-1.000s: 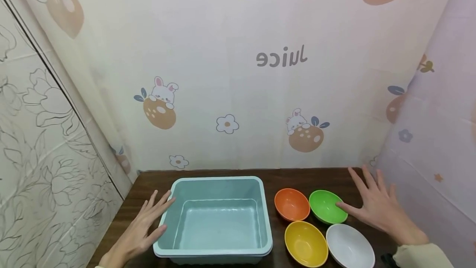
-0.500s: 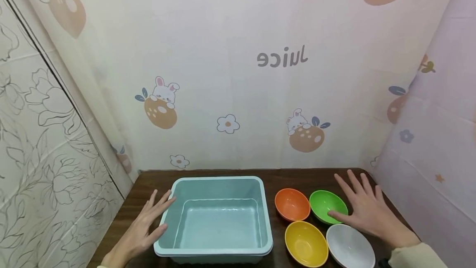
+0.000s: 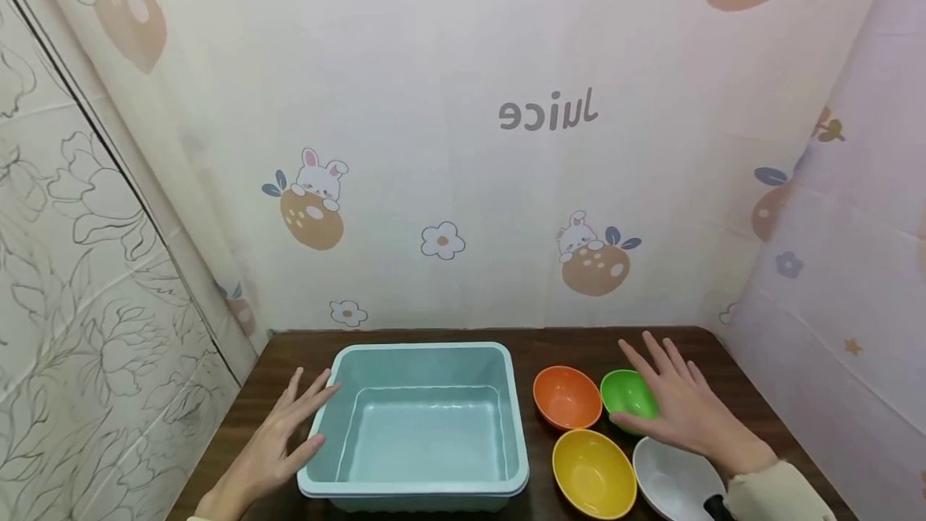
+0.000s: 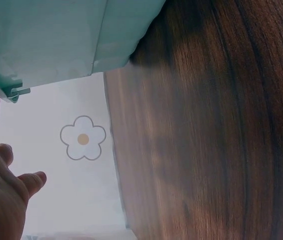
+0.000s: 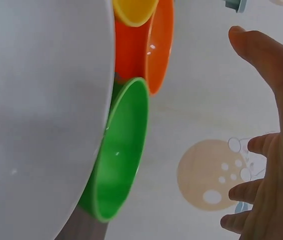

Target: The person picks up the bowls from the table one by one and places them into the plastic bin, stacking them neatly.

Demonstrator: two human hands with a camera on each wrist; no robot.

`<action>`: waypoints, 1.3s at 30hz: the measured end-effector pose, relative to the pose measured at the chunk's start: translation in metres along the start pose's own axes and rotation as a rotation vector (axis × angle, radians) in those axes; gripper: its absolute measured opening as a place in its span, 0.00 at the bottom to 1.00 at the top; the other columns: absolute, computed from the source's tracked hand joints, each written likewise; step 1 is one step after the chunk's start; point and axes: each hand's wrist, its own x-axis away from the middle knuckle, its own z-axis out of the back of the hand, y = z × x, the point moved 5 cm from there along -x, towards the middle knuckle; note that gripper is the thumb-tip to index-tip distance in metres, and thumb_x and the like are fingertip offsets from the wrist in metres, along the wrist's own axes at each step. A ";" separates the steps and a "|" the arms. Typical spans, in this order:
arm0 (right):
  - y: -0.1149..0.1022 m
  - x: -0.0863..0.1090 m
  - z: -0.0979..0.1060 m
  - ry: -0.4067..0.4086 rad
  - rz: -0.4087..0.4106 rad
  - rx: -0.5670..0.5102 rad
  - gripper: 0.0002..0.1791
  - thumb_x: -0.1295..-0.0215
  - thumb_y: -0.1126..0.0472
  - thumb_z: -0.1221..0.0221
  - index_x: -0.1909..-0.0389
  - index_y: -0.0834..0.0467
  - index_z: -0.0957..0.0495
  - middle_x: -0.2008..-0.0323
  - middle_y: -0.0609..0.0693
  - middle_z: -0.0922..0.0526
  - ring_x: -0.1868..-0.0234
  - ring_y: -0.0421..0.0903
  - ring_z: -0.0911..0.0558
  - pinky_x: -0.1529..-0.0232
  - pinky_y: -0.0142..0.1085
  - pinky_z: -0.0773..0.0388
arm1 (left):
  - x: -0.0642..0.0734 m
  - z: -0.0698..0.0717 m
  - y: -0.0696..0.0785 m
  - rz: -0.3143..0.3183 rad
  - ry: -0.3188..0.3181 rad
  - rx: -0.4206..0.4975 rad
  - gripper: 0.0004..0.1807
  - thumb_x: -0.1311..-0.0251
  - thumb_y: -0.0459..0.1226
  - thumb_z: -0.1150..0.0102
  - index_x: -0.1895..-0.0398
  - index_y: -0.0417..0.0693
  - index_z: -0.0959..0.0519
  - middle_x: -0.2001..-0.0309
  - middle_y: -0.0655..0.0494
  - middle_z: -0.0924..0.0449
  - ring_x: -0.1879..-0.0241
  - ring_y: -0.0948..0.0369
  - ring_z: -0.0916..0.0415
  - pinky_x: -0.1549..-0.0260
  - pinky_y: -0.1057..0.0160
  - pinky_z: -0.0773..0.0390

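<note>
At the left side of a light teal plastic basin (image 3: 427, 441), my left hand (image 3: 271, 441) has its fingers spread, the tips by the rim. The left wrist view shows the basin's outer wall (image 4: 46, 40) beside that hand (image 4: 4, 175). My right hand (image 3: 683, 408) hovers with spread fingers over the green bowl (image 3: 626, 394), partly hiding it, and holds nothing. Around it stand an orange bowl (image 3: 567, 397), a yellow bowl (image 3: 595, 474) and a white bowl (image 3: 669, 473), the last partly behind the right wrist. In the right wrist view the white bowl (image 5: 36, 120) looms close.
The dark wooden table (image 3: 249, 408) ends at a pale printed curtain (image 3: 448, 143) behind. More cloth (image 3: 854, 264) hangs on the right, and a flower-patterned panel (image 3: 94, 280) stands on the left. The bowls sit close together right of the basin.
My right hand has moved left, from beside the green bowl to over it, fingers still spread. My left hand, the basin and the bowls have stayed in place.
</note>
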 end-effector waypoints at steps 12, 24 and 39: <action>-0.029 -0.023 -0.005 -0.023 0.054 -0.061 0.59 0.47 0.26 0.34 0.19 0.50 0.43 0.21 0.69 0.46 0.25 0.77 0.44 0.38 0.80 0.42 | 0.002 0.001 0.002 0.001 0.008 0.018 0.34 0.36 0.36 0.38 0.25 0.55 0.30 0.21 0.47 0.38 0.17 0.43 0.67 0.50 0.10 0.47; -0.045 -0.039 -0.026 -0.090 0.118 -0.141 0.57 0.46 0.28 0.32 0.20 0.50 0.40 0.22 0.68 0.43 0.25 0.77 0.43 0.38 0.80 0.41 | 0.002 -0.001 0.000 -0.003 0.011 0.018 0.34 0.37 0.36 0.38 0.25 0.54 0.29 0.21 0.47 0.37 0.17 0.43 0.67 0.52 0.10 0.46; -0.059 -0.048 -0.052 -0.249 0.136 -0.199 0.54 0.43 0.27 0.35 0.20 0.47 0.40 0.20 0.64 0.43 0.24 0.77 0.44 0.34 0.76 0.39 | 0.002 0.000 0.001 0.003 0.015 0.013 0.34 0.36 0.36 0.38 0.25 0.55 0.30 0.22 0.47 0.37 0.18 0.41 0.65 0.52 0.10 0.45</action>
